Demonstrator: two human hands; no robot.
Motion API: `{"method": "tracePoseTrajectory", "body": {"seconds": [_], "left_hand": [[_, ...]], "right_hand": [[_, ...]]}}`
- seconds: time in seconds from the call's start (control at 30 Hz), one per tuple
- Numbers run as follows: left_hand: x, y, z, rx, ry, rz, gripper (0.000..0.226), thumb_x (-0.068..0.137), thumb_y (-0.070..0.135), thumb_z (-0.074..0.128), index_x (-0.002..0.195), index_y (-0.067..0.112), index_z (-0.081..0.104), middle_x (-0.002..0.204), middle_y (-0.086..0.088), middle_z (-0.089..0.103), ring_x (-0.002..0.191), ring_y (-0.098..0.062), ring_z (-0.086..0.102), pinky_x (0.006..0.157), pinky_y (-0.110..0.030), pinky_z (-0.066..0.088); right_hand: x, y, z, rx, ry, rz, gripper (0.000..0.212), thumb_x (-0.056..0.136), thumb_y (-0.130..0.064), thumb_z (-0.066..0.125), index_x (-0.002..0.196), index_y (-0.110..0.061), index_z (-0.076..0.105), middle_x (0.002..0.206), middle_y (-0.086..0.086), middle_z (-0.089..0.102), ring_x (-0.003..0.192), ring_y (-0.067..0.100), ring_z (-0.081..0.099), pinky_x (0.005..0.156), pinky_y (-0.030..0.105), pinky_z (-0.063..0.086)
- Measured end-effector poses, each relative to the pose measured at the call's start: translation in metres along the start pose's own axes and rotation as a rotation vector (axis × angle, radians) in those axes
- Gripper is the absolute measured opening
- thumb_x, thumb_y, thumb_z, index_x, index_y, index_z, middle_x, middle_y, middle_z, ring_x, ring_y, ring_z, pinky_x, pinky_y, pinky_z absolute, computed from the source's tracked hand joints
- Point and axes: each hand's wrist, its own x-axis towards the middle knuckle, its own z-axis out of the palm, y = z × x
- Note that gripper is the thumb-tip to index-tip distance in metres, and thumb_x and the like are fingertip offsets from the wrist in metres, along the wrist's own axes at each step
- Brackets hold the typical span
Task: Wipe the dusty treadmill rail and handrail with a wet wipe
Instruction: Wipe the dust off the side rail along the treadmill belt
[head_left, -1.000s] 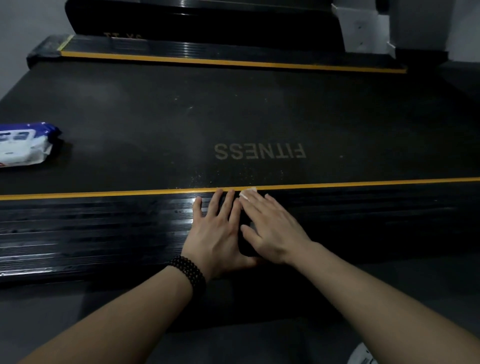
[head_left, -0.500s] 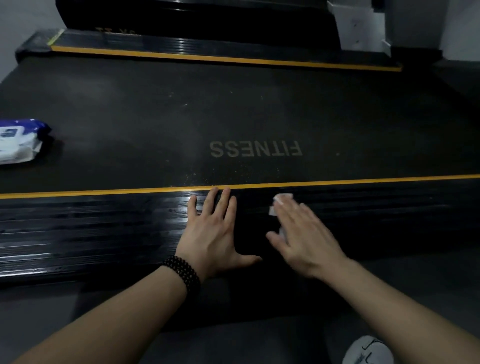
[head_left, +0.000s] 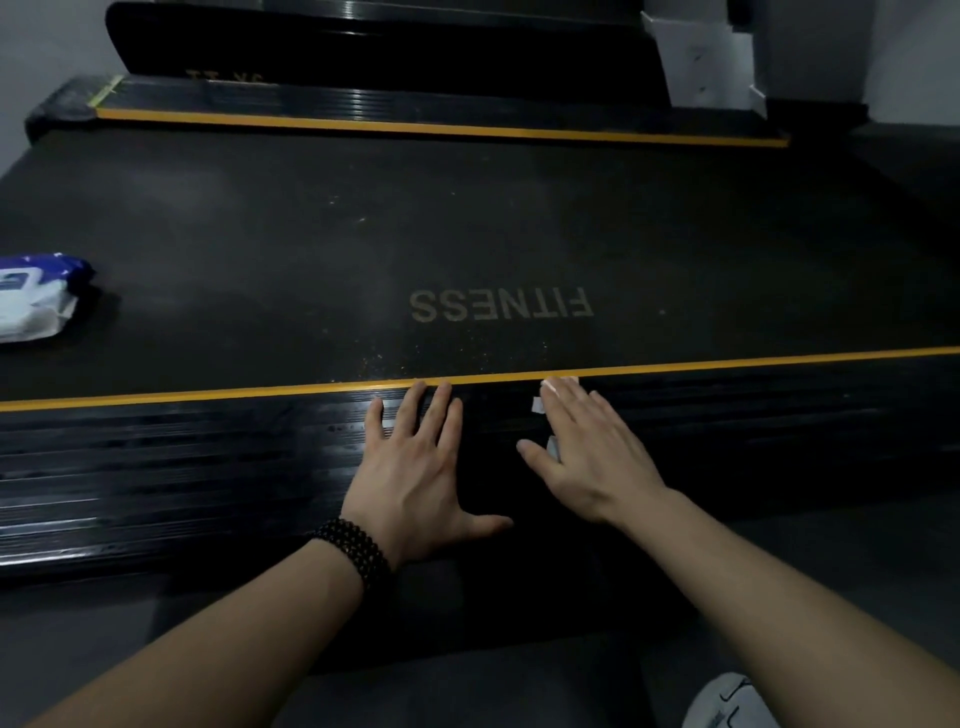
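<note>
1. Since a second ago: right hand (head_left: 587, 452) has slid rightward along the rail, from touching the left hand (head_left: 415, 467) to a clear gap between the two; the left hand has kept its place.
2. Near side rail (head_left: 182, 467): long, black, glossy plastic, ribbed with fine lengthwise grooves that catch streaks of light; runs across the view, left to right.
3. Yellow stripe (head_left: 208, 395): narrow, flat, matte band along the rail's far edge, bordering the belt.
4. Wet wipe (head_left: 537, 405): thin, white, crumpled; pressed onto the rail under the right hand. Only small scraps show, at the fingertips by the yellow stripe and beside the index finger and thumb.
5. Right hand: flat, fingers extended and close together, palm down on the wipe.
6. Left hand: empty, fingers splayed wide, thumb out to the side, palm flat on the ribbed rail, fingertips reaching the yellow stripe. Bracelet (head_left: 358, 548) of small, round, dark beads, wrapped in several rows around the wrist.
7. Treadmill belt (head_left: 311, 249): broad, dull, dark, finely textured surface, flecked with pale specks of dust; pale "FITNESS" lettering printed on it, upside down to the viewer.
8. Far side rail (head_left: 363, 106): same ribbed black finish, same yellow edging.
9. Wipe packet (head_left: 36, 296): soft, pillow-shaped pouch, white with blue print, lying on the belt at the left edge, well apart from both hands.
10. White shoe (head_left: 727, 701): rounded toe, bottom right, on grey floor.
</note>
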Motion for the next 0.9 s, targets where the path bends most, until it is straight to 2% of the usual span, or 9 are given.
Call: {"method": "tracePoseTrajectory", "body": {"seconds": [0.07,0.17,0.23,0.33,0.43,0.5,0.57,0.7,0.9], "left_hand": [[-0.001,0.000,0.000,0.000,0.000,0.001,0.136,0.063,0.104,0.020,0.161,0.011,-0.002,0.170,-0.005,-0.009,0.154,-0.028,-0.015,0.121,-0.064,-0.003],[0.000,0.000,0.000,0.003,-0.001,0.004,0.136,0.064,0.104,0.020,0.160,0.011,-0.003,0.170,-0.005,-0.009,0.155,-0.028,-0.014,0.121,-0.064,-0.002],[0.000,0.000,0.000,0.004,0.001,0.004,0.136,0.063,0.104,0.019,0.161,0.011,-0.002,0.170,-0.005,-0.009,0.155,-0.028,-0.014,0.121,-0.064,-0.002],[0.000,0.000,0.000,0.008,-0.009,0.005,0.136,0.064,0.104,0.020,0.160,0.011,-0.002,0.170,-0.005,-0.010,0.154,-0.028,-0.015,0.121,-0.064,-0.002],[0.000,0.000,0.001,0.007,-0.005,0.003,0.135,0.065,0.103,0.021,0.160,0.011,-0.003,0.170,-0.005,-0.010,0.155,-0.028,-0.015,0.121,-0.064,-0.002],[0.000,0.000,0.001,0.010,-0.004,0.004,0.135,0.065,0.103,0.021,0.160,0.011,-0.003,0.170,-0.005,-0.010,0.154,-0.029,-0.015,0.121,-0.064,-0.002],[0.000,0.000,0.001,0.004,0.003,0.007,0.136,0.064,0.103,0.021,0.161,0.011,-0.002,0.170,-0.005,-0.010,0.155,-0.029,-0.014,0.121,-0.064,-0.002],[0.000,0.000,0.000,-0.004,0.003,0.008,0.136,0.063,0.104,0.023,0.161,0.012,-0.002,0.170,-0.006,-0.009,0.155,-0.029,-0.014,0.121,-0.064,-0.002],[-0.001,0.001,-0.003,0.006,-0.013,0.004,0.137,0.062,0.105,0.021,0.160,0.013,-0.002,0.170,-0.006,-0.008,0.155,-0.030,-0.012,0.121,-0.065,0.001]], "right_hand": [[0.001,-0.010,0.002,0.031,-0.004,-0.037,0.082,0.097,-0.063,0.029,0.160,-0.016,0.004,0.167,-0.002,-0.001,0.151,0.007,-0.009,0.123,0.031,-0.004],[-0.012,-0.006,0.006,-0.004,-0.011,-0.102,0.090,0.087,-0.070,0.015,0.160,-0.018,0.004,0.167,-0.004,-0.002,0.150,0.004,-0.011,0.122,0.027,-0.008],[-0.010,-0.001,0.005,-0.026,-0.003,-0.066,0.091,0.086,-0.070,0.012,0.160,-0.017,0.004,0.167,-0.003,-0.001,0.151,0.005,-0.010,0.122,0.028,-0.007],[0.001,-0.010,0.005,0.000,0.009,-0.034,0.082,0.097,-0.063,0.027,0.160,-0.015,0.004,0.167,-0.001,-0.001,0.152,0.008,-0.009,0.124,0.032,-0.003],[-0.008,-0.020,0.007,0.061,-0.035,-0.118,0.077,0.100,-0.056,0.035,0.160,-0.018,0.004,0.167,-0.005,-0.004,0.150,0.004,-0.013,0.123,0.031,-0.005],[-0.021,-0.017,0.010,0.118,0.027,-0.152,0.075,0.099,-0.055,0.034,0.160,-0.019,0.009,0.166,-0.008,-0.001,0.150,0.001,-0.009,0.124,0.033,0.001],[-0.036,-0.013,0.013,0.168,0.140,-0.096,0.076,0.095,-0.057,0.028,0.159,-0.018,0.017,0.165,-0.008,0.006,0.151,0.001,-0.002,0.124,0.034,0.006],[-0.064,-0.017,0.027,0.055,0.040,-0.034,0.082,0.091,-0.065,0.010,0.159,-0.020,0.001,0.165,-0.009,-0.009,0.148,0.000,-0.019,0.124,0.033,-0.002],[-0.066,0.001,0.022,-0.033,0.022,0.120,0.099,0.084,-0.081,0.004,0.157,-0.017,-0.012,0.163,-0.005,-0.021,0.147,0.005,-0.025,0.122,0.033,-0.011]]}}
